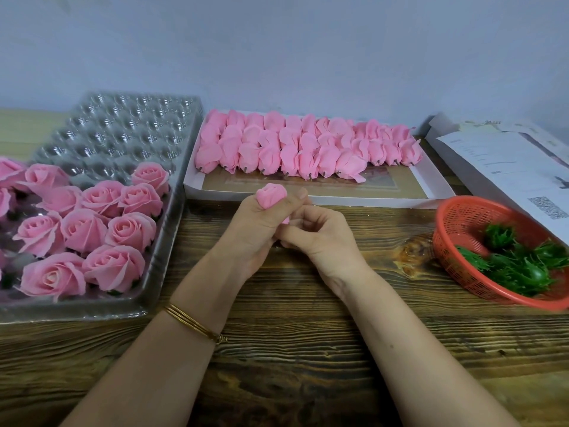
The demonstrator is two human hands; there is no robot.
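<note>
The left grip [255,232] is closed around a pink rose bud [271,195] above the wooden surface [308,334]; the right grip [323,238] pinches the lower end of the bud.

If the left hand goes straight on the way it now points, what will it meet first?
Probably the near wall of the shallow white cardboard box, just beyond the pink rosebud that the left hand grips.

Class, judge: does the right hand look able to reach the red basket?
Probably yes: only bare table lies between the right hand and the basket, though it pinches the bud now.
</note>
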